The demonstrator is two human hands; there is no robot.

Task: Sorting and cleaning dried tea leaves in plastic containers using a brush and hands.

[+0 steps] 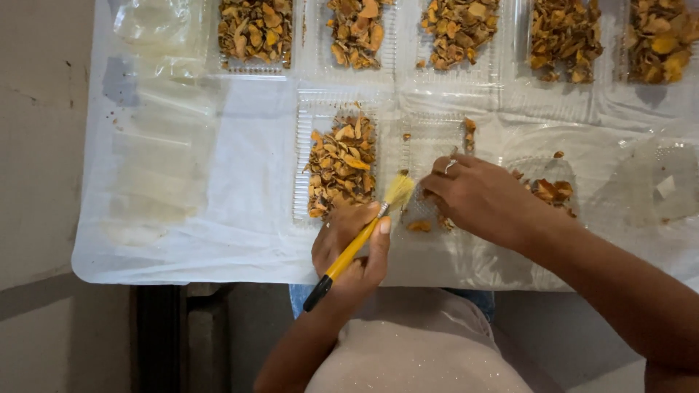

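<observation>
My left hand grips a yellow-handled paintbrush with pale bristles pointing up to the right, near the table's front edge. My right hand, with a ring on one finger, rests fingers-down over a clear plastic tray and pinches at small orange dried pieces; what lies under its fingers is hidden. Left of that, another clear tray holds a heap of orange-brown dried slices. A few loose pieces lie to the right of my right hand.
Along the far edge stand several clear trays filled with dried slices. A white plastic sheet covers the table. A stack of empty clear trays lies at left, crumpled clear plastic at right.
</observation>
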